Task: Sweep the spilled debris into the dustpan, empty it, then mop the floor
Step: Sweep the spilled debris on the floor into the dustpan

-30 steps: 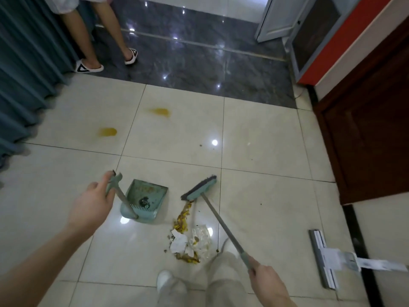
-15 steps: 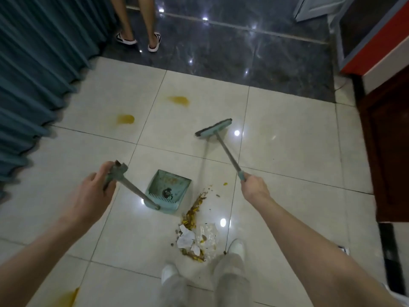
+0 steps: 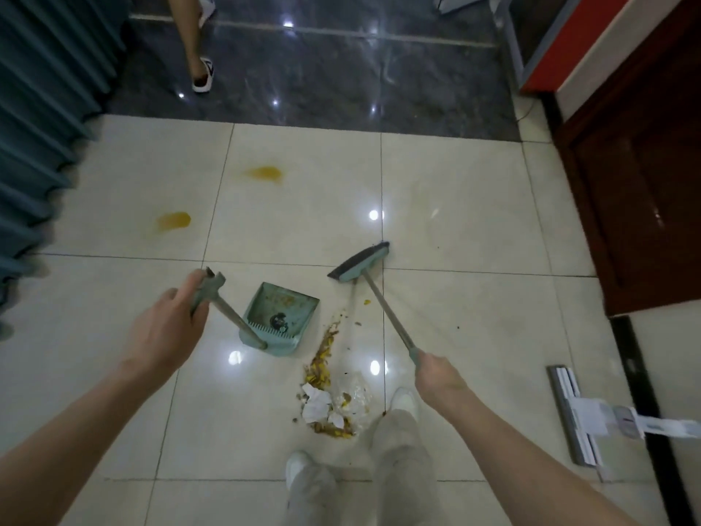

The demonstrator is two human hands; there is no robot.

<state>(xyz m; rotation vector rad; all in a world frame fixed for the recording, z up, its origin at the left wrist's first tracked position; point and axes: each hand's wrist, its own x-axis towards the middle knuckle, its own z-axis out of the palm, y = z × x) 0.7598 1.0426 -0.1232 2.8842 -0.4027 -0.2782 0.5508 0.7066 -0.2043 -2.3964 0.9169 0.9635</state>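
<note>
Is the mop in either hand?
No: the flat mop lies on the floor; left hand grips the dustpan handle, right hand the broom handle.

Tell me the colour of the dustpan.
Pale teal green dustpan, clearest in the head view.

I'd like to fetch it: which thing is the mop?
Start at the dark wooden door on the right. Below it the mop lies flat on the pale tiles. It is grey-white and unheld, unlike the green broom.

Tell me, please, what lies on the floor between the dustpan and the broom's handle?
In the head view, a trail of yellow-brown crumbs lies between the dustpan and the broom handle.
</note>
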